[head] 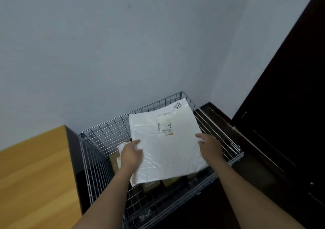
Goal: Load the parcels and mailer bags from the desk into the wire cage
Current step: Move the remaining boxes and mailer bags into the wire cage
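A large white mailer bag (167,146) with a shipping label lies flat over the open top of the wire cage (105,132). My left hand (131,154) grips its left edge and my right hand (210,147) grips its right edge. Below the bag, inside the cage, brown cardboard parcels (151,186) and a small clear-wrapped packet (123,147) show partly; most of the cage's contents are hidden by the bag.
The wooden desk (35,172) is at the left, its dark side panel against the cage. A dark cabinet (281,123) stands at the right, and a low dark surface (214,112) lies beside the cage. A pale wall is behind.
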